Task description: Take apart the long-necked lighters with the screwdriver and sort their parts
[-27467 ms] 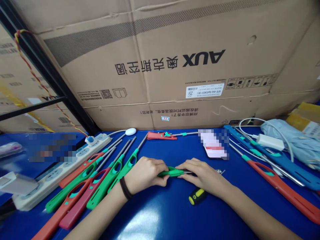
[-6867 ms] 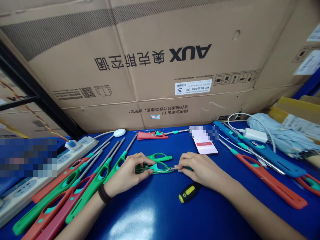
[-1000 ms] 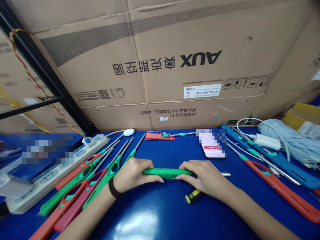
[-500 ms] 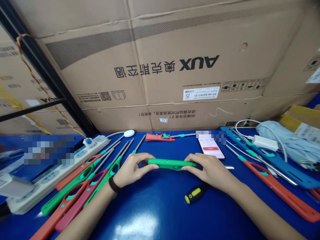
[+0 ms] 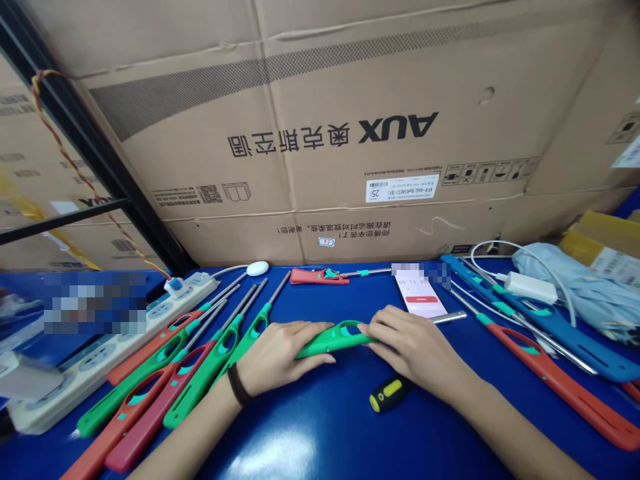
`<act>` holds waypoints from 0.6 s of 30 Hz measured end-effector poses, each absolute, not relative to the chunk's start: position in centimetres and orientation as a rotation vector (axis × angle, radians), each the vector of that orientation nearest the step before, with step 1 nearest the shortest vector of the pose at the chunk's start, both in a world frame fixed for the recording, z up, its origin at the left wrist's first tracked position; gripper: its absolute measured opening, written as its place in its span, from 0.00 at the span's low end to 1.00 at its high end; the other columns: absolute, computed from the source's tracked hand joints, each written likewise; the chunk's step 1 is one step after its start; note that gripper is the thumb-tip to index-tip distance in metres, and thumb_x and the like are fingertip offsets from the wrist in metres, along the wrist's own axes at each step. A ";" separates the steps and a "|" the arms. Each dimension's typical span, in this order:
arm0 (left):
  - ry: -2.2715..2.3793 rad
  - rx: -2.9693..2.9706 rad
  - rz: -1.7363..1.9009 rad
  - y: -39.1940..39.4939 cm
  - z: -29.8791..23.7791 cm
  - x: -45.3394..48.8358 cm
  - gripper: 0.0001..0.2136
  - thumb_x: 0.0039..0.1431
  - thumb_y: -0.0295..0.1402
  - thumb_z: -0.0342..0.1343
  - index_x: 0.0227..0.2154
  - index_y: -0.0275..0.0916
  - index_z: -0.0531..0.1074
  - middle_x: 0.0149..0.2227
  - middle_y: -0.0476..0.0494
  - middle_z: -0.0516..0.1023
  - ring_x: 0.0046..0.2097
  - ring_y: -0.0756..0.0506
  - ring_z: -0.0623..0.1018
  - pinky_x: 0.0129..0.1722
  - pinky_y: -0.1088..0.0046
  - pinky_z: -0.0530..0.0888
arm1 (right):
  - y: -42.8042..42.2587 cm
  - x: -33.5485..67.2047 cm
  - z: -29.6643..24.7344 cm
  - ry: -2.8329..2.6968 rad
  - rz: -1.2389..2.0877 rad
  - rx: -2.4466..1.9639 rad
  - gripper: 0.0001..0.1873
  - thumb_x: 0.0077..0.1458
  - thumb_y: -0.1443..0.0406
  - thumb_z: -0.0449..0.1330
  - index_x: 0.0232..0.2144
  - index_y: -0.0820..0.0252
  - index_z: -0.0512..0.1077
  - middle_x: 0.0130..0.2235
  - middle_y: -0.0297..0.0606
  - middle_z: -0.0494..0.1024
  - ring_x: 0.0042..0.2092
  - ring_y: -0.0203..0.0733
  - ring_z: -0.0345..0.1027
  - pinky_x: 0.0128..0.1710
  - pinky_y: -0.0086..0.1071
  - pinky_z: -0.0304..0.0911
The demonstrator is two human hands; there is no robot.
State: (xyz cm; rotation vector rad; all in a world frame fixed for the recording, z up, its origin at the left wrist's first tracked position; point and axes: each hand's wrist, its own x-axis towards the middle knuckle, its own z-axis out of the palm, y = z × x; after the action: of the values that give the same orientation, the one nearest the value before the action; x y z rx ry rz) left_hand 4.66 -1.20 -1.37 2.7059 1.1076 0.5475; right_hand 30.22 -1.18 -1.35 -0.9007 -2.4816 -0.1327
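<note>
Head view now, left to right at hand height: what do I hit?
Power strip → lighter row → left hand → held green lighter → right hand → orange lighter. Screwdriver and phone left out: they overlap the right hand's span.

You've got one lighter [image 5: 330, 340] between your hands [image 5: 275, 353]. Left of them there's a row of lighters [image 5: 200, 377] on the bench [image 5: 320, 420], power strip [image 5: 93, 360] just past those. The screwdriver [image 5: 387, 395] is on your side of the right hand [image 5: 413, 343], phone [image 5: 425, 301] just beyond it. Ahead of your hands lies another lighter [image 5: 310, 277], cardboard box [image 5: 300, 180] standing behind. Further right: more lighters [image 5: 575, 392], a charger [image 5: 531, 287], cloth bundle [image 5: 595, 303].
</note>
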 end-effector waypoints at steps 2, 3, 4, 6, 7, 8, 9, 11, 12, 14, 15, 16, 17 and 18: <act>1.138 2.590 0.532 -1.5 -1.2 5.1 0.20 0.57 0.47 0.55 0.47 0.39 0.69 0.37 0.46 0.79 0.35 0.46 0.79 0.34 0.74 0.72 | -1.2 30.0 -1.3 -2.457 -0.243 -0.877 0.11 0.61 0.70 0.50 0.33 0.59 0.71 0.30 0.38 0.73 0.32 0.40 0.65 0.30 0.31 0.60; 1.144 2.509 0.530 -1.6 -1.1 5.3 0.19 0.58 0.47 0.54 0.44 0.39 0.70 0.33 0.47 0.79 0.32 0.47 0.78 0.31 0.76 0.72 | -1.2 30.0 -1.4 -2.432 -0.284 -0.865 0.12 0.61 0.70 0.49 0.33 0.59 0.71 0.30 0.37 0.73 0.32 0.40 0.65 0.30 0.31 0.60; 1.141 2.418 0.524 -1.6 -1.1 5.4 0.17 0.59 0.47 0.52 0.40 0.38 0.71 0.29 0.49 0.78 0.28 0.49 0.77 0.29 0.77 0.70 | -1.2 29.9 -1.4 -2.406 -0.315 -0.843 0.12 0.61 0.71 0.49 0.33 0.59 0.71 0.30 0.37 0.73 0.32 0.39 0.65 0.30 0.31 0.60; 1.113 2.248 0.506 -1.6 -1.2 5.4 0.16 0.62 0.45 0.48 0.34 0.36 0.71 0.23 0.50 0.77 0.24 0.51 0.75 0.26 0.80 0.69 | -1.2 29.9 -1.6 -2.365 -0.342 -0.782 0.11 0.61 0.72 0.49 0.35 0.60 0.71 0.31 0.37 0.75 0.33 0.40 0.67 0.32 0.32 0.62; 1.107 2.194 0.504 -1.6 -1.4 5.4 0.16 0.63 0.44 0.47 0.32 0.36 0.70 0.22 0.50 0.76 0.24 0.51 0.75 0.26 0.80 0.69 | -1.2 29.8 -1.7 -2.348 -0.332 -0.770 0.10 0.61 0.71 0.49 0.37 0.61 0.70 0.33 0.38 0.76 0.35 0.40 0.68 0.35 0.34 0.63; 1.119 2.183 0.511 -1.6 -1.5 5.4 0.16 0.64 0.44 0.48 0.31 0.36 0.70 0.21 0.50 0.76 0.24 0.51 0.75 0.26 0.81 0.69 | -1.3 29.8 -1.7 -2.336 -0.307 -0.780 0.09 0.61 0.70 0.50 0.41 0.62 0.69 0.35 0.39 0.76 0.36 0.41 0.69 0.40 0.36 0.63; 1.144 2.221 0.532 -1.6 -1.7 5.4 0.15 0.63 0.44 0.49 0.32 0.36 0.70 0.22 0.50 0.76 0.24 0.51 0.75 0.25 0.81 0.68 | -1.3 29.7 -1.7 -2.328 -0.272 -0.813 0.11 0.62 0.68 0.51 0.45 0.64 0.67 0.37 0.40 0.77 0.37 0.41 0.70 0.44 0.39 0.62; 1.183 2.405 0.612 -1.6 -2.1 5.3 0.13 0.61 0.43 0.52 0.34 0.37 0.71 0.25 0.50 0.77 0.25 0.51 0.75 0.25 0.80 0.67 | -1.4 29.6 -1.7 -2.330 -0.197 -0.903 0.17 0.61 0.64 0.54 0.51 0.65 0.63 0.38 0.40 0.77 0.37 0.42 0.70 0.50 0.44 0.57; 1.178 2.514 0.660 -1.6 -2.3 5.3 0.12 0.61 0.43 0.52 0.35 0.38 0.71 0.26 0.49 0.77 0.26 0.50 0.76 0.26 0.79 0.67 | -1.4 29.6 -1.6 -2.343 -0.168 -0.929 0.18 0.60 0.62 0.56 0.51 0.63 0.64 0.38 0.39 0.78 0.37 0.42 0.70 0.50 0.44 0.56; 1.129 2.687 0.737 -1.6 -2.5 5.3 0.10 0.62 0.41 0.52 0.37 0.38 0.70 0.29 0.48 0.77 0.28 0.50 0.76 0.28 0.78 0.68 | -1.4 29.7 -1.6 -2.376 -0.113 -0.929 0.14 0.58 0.63 0.58 0.47 0.59 0.68 0.37 0.36 0.79 0.38 0.42 0.71 0.49 0.43 0.56; 1.107 2.739 0.757 -1.6 -2.6 5.3 0.10 0.62 0.40 0.52 0.37 0.38 0.70 0.30 0.48 0.77 0.29 0.49 0.77 0.28 0.78 0.68 | -1.3 29.7 -1.6 -2.394 -0.080 -0.915 0.12 0.58 0.63 0.59 0.44 0.58 0.70 0.37 0.35 0.79 0.38 0.42 0.71 0.49 0.43 0.55; 1.096 2.776 0.765 -1.6 -2.7 5.3 0.09 0.63 0.39 0.52 0.36 0.38 0.69 0.31 0.47 0.77 0.29 0.49 0.77 0.29 0.77 0.69 | -1.2 29.8 -1.7 -2.413 -0.044 -0.901 0.09 0.57 0.63 0.60 0.42 0.57 0.71 0.36 0.34 0.80 0.38 0.41 0.71 0.50 0.42 0.55; 1.095 2.801 0.766 -1.6 -2.7 5.3 0.09 0.63 0.39 0.52 0.36 0.38 0.69 0.31 0.47 0.77 0.30 0.49 0.77 0.29 0.77 0.69 | -1.0 29.8 -1.8 -2.429 -0.011 -0.891 0.08 0.57 0.63 0.60 0.40 0.56 0.72 0.36 0.33 0.80 0.37 0.41 0.72 0.50 0.42 0.54; 1.095 2.820 0.760 -1.6 -2.7 5.3 0.09 0.63 0.39 0.52 0.36 0.38 0.69 0.31 0.47 0.77 0.30 0.48 0.77 0.29 0.77 0.70 | -0.9 29.9 -1.9 -2.444 0.015 -0.886 0.08 0.56 0.63 0.61 0.39 0.56 0.73 0.35 0.33 0.80 0.37 0.40 0.72 0.50 0.41 0.54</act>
State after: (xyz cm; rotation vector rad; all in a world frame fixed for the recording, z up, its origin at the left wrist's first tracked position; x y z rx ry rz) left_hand 5.29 -1.55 -2.69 2.8196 1.0953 0.7605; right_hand 29.87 -0.91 -1.91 -0.8863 -2.4441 0.0148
